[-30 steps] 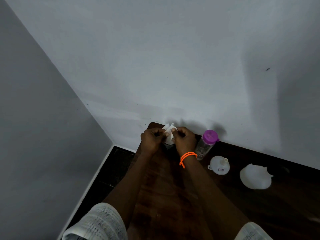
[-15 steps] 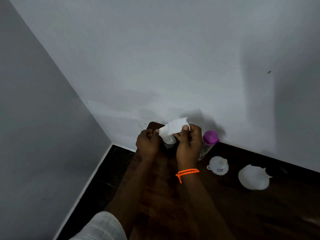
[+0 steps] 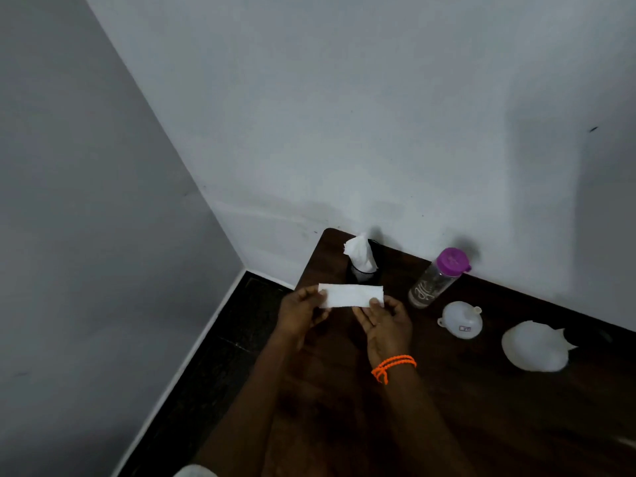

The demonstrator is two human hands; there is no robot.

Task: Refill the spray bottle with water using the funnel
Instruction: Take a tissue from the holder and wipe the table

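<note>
both hands hold a white tissue [image 3: 351,296] above the table [image 3: 481,425].
left hand [image 3: 301,313] and right hand [image 3: 387,325] each pinch one end of it. lower right of centre: clear bottle [image 3: 435,280] with purple cap; white funnel [image 3: 461,320] just beside it.

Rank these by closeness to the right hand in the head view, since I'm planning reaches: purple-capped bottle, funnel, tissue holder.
From the right hand:
1. Purple-capped bottle, just to its right.
2. Funnel, farther right, about tied with
3. Tissue holder, behind, near the wall.
</note>
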